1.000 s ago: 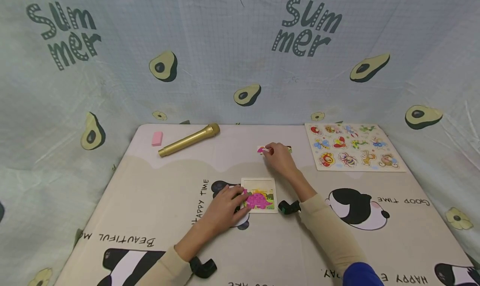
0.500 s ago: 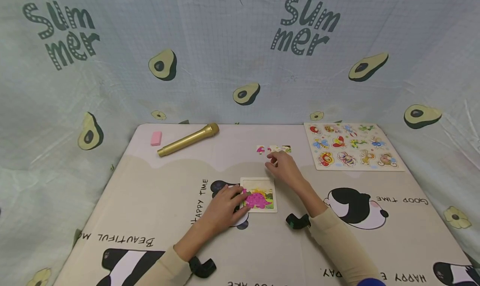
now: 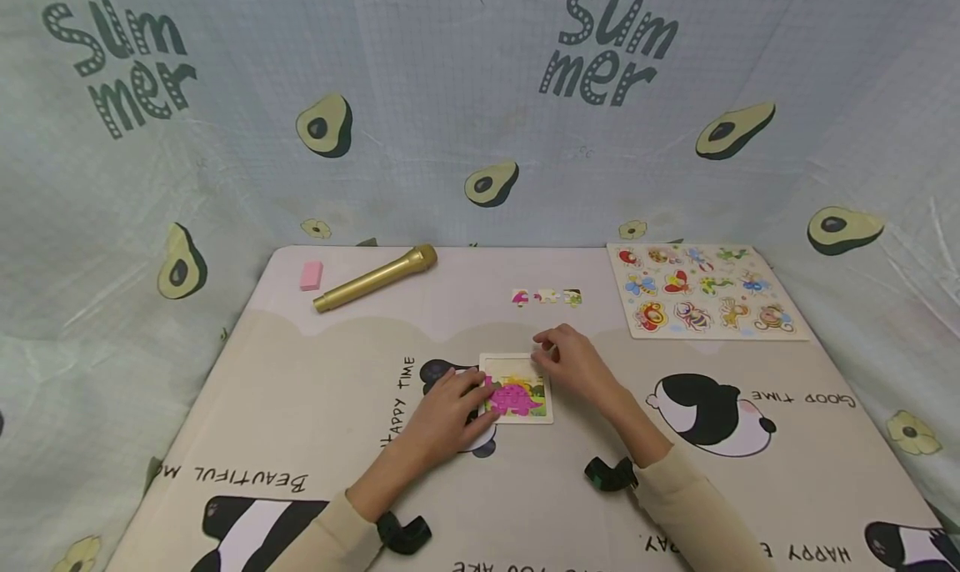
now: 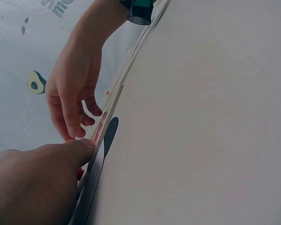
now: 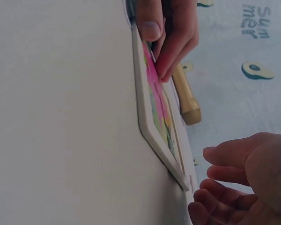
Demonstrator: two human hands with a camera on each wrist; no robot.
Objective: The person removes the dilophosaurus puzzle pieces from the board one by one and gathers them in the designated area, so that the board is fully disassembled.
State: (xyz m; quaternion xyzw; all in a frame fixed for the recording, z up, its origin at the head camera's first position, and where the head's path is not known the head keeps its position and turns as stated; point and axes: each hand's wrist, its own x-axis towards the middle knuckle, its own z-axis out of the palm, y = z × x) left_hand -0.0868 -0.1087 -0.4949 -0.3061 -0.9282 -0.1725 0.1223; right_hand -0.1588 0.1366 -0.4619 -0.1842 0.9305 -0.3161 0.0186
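Note:
A small square puzzle [image 3: 516, 388] in a pale wooden frame lies on the table, with a pink dinosaur picture filling its lower part and bare wood showing at the top. Across its left side rests my left hand [image 3: 453, 409], fingers fairly straight and touching the frame and picture. My right hand [image 3: 577, 363] hovers by the upper right corner. In the right wrist view the right hand [image 5: 246, 176] has loosely bent fingers, and nothing shows between them. Beyond the frame, several loose puzzle pieces [image 3: 547, 296] lie in a row.
A large board of cartoon insects and animals [image 3: 708, 293] lies at the back right. At the back left are a golden microphone [image 3: 375, 280] and a pink block [image 3: 311, 276]. A printed cloth wall [image 3: 405, 138] rises behind the table.
My right hand has drawn back from the loose pieces toward the framed puzzle, uncovering the row. The left hand stays in place on the frame.

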